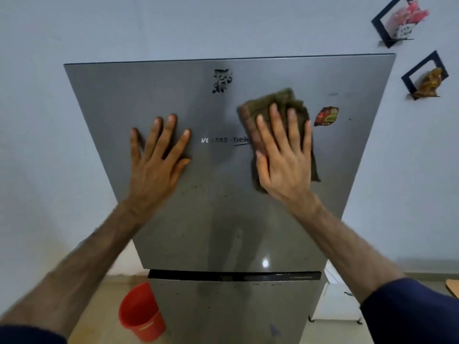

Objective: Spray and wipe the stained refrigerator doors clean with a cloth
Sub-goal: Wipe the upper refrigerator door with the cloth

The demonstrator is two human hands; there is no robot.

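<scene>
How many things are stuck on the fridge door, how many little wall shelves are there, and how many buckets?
Stickers on the upper door: 2, one black, one red
Wall shelves: 2, upper, lower
Buckets: 1, red
Total: 5

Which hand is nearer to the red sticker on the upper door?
Right. The right hand, pressing the cloth, lies just left of the red sticker; the left hand is far left.

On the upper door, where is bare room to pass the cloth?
Free: the strip left of the left hand, and the lower part below both hands, down to the door gap. Crowded: around the cloth, between the black sticker and red sticker.
</scene>
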